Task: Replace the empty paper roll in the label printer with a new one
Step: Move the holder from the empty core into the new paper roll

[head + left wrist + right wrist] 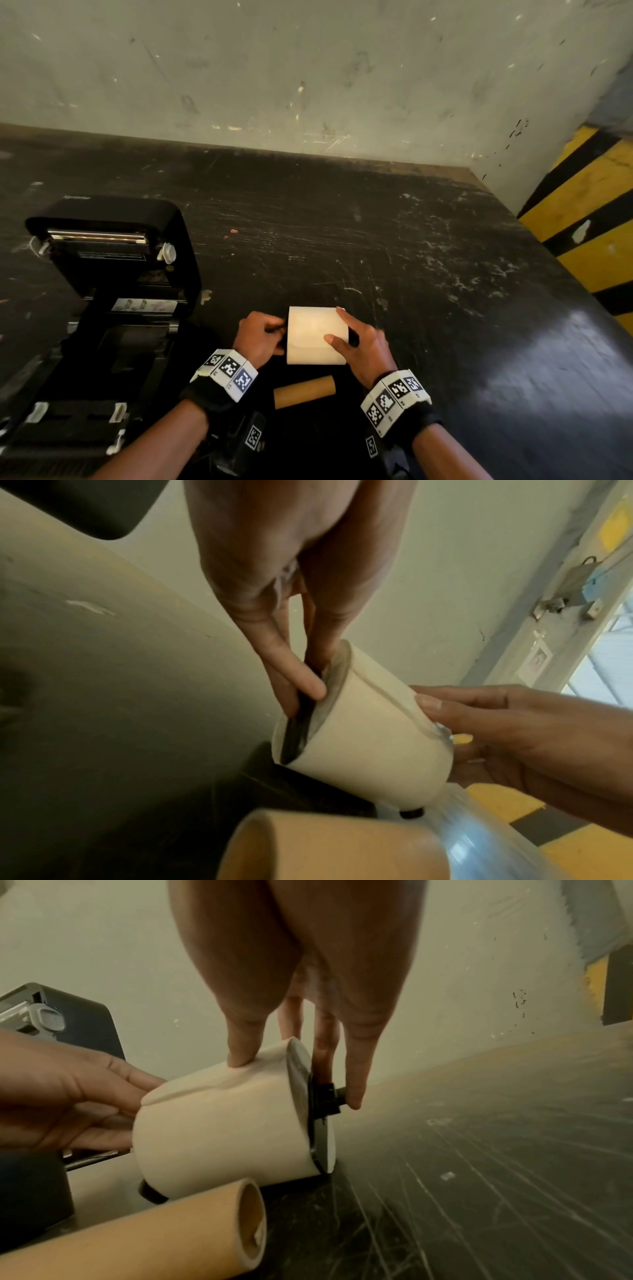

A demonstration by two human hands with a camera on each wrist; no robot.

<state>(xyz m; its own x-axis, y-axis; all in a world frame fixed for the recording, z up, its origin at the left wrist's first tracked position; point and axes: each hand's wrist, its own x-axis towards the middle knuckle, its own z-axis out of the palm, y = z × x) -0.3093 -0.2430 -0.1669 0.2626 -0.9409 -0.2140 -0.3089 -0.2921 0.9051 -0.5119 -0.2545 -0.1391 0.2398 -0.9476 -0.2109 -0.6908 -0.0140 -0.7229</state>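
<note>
A new white paper roll (pixel 315 339) lies on its side on the dark table, threaded on a black spindle (pixel 320 1123) with a flange at each end. My left hand (pixel 265 337) pinches the spindle's left flange (pixel 298 731) between thumb and fingers. My right hand (pixel 346 329) grips the roll's right end, thumb on the paper, fingers (pixel 354 1096) down over the right flange and spindle tip. The empty brown cardboard core (pixel 304 391) lies loose just in front of the roll. The black label printer (pixel 113 274) stands to the left with its lid raised and its roll bay showing no roll.
A scuffed pale wall (pixel 308 68) runs behind the table. A yellow-and-black striped pillar (pixel 589 219) stands beyond the table's right edge. Scratched bare tabletop (pixel 411 240) stretches behind and to the right of the roll.
</note>
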